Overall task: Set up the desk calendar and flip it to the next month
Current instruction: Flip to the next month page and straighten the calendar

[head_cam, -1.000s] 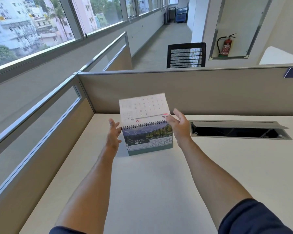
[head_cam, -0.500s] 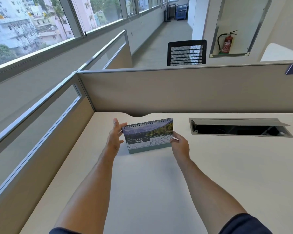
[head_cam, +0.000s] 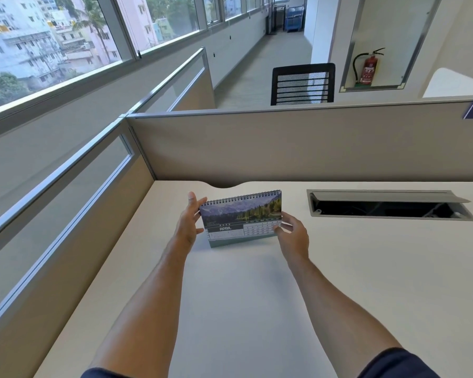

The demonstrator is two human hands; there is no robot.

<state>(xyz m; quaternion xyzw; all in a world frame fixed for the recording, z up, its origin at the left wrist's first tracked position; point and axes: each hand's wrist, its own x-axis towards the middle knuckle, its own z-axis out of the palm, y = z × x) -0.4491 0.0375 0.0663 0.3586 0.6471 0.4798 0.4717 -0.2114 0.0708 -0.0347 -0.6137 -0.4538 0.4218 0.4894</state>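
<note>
A spiral-bound desk calendar (head_cam: 242, 218) stands upright on the pale desk (head_cam: 243, 296), showing a mountain and forest photo above the word APRIL and a date grid. My left hand (head_cam: 187, 223) rests against the calendar's left edge, fingers straight and thumb near the top corner. My right hand (head_cam: 292, 233) touches the lower right corner of the front page with its fingertips, fingers apart. Neither hand is closed around the calendar.
An open cable tray (head_cam: 388, 207) is sunk into the desk to the right of the calendar. Beige partitions (head_cam: 284, 148) wall the desk at the back and left. A black mesh chair (head_cam: 302, 84) and a fire extinguisher (head_cam: 367, 68) are beyond.
One second ago my right hand held a white page lifted above the spiral. That page has gone over the back, and my right hand has dropped to the lower right corner.
</note>
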